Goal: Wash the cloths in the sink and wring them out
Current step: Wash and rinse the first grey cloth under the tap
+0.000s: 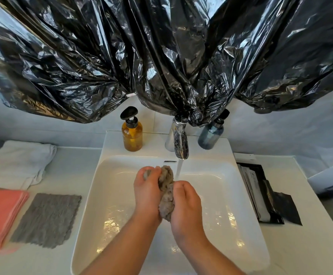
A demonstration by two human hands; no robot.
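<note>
Both hands, left [147, 192] and right [187, 203], grip clamped on the bunched grey cloth [166, 193] over the sink [247, 205] (so squeezed water drains).

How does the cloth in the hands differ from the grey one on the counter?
The held cloth is bunched into a twisted wad; the counter cloth lies spread flat. The held cloth is gripped by left hand and right hand over the sink; the counter cloth lies untouched left of it. Both are grey and textured.
</note>
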